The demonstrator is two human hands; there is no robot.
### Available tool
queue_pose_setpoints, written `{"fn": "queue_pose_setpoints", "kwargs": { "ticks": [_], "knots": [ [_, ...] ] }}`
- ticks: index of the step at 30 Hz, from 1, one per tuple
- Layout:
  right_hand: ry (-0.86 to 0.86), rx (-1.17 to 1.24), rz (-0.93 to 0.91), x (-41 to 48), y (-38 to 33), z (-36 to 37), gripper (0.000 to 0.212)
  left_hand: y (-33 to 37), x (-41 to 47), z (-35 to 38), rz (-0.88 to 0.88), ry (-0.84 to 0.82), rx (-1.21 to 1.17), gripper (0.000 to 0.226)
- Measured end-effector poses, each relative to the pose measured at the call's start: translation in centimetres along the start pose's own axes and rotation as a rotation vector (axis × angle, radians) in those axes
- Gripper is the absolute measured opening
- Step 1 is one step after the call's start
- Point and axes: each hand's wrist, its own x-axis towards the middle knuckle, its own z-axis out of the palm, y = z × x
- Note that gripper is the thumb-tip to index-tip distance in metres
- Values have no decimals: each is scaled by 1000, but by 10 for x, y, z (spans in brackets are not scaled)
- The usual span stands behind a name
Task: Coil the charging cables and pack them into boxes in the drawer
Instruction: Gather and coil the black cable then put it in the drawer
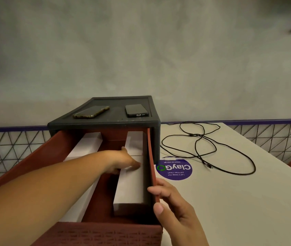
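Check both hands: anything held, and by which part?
Right hand grips the drawer by its right side wall, near the front. Left hand touches the right white box; grip cannot be told.

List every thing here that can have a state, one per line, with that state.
red drawer: pulled open.
right white box: closed, inside the drawer.
left white box: closed, inside the drawer.
black charging cables: uncoiled, loose on the table.
gold-cased phone, black phone: screens dark.
left hand: touching the right white box.
right hand: gripping the drawer's side wall.
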Motion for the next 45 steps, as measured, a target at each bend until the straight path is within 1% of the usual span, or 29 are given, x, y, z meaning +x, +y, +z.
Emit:
{"fn": "queue_pose_setpoints", "kwargs": {
  "ticks": [2,4,5,7,9,11,13,16,19,21,24,27,29,31,32,34,35,36,39,45],
  "knots": [
    [-8,-1,4,1,1,0,32,1,11,-2,-5,17,-18,88],
    [-14,-6,-3,1,2,-1,35,2,21,-3,9,17,-64,65],
    [-17,-14,-2,2,3,-1,32,4,24,-4,18,19,-84,57],
    [-36,-26,-1,3,4,-2,28,7,30,-4,35,25,-107,57],
    [-50,-23,9,4,6,-2,28,10,32,-4,53,36,-99,67],
    [-61,-28,25,4,6,-3,30,10,31,-4,65,25,-78,74],
    [-61,-23,9,5,5,-3,35,9,25,-5,80,-16,-30,75],
    [-29,-23,-5,4,4,-2,29,7,8,-6,117,-59,165,68],
    [5,10,-18,2,3,0,31,6,-17,-7,132,-107,260,64],
    [14,15,-14,0,1,1,36,2,-40,-11,116,-176,255,63],
    [-6,-18,3,0,0,0,54,-7,-80,-21,122,-296,211,63],
    [-31,-44,13,-2,-2,0,58,-17,-130,-33,235,-354,164,50],
    [-45,-39,26,-2,-2,0,60,-23,-163,-41,308,-402,124,48],
    [-53,-38,36,-3,-2,-1,63,-30,-189,-43,348,-419,214,42],
    [-53,-38,43,-4,-2,-2,64,-34,-196,-42,370,-388,307,34],
    [-51,-42,65,-6,-2,-2,65,-40,-203,-35,406,-253,516,15],
    [-50,-43,76,-6,-1,-3,66,-42,-204,-31,424,-173,587,15],
    [-49,-46,86,-6,-1,-3,69,-45,-204,-28,435,-107,626,22],
    [-43,-67,110,-6,1,-6,75,-46,-202,-22,411,-16,666,28],
    [-32,-6,156,-2,10,-13,47,-40,-187,-19,422,95,644,31]
  ]
}}
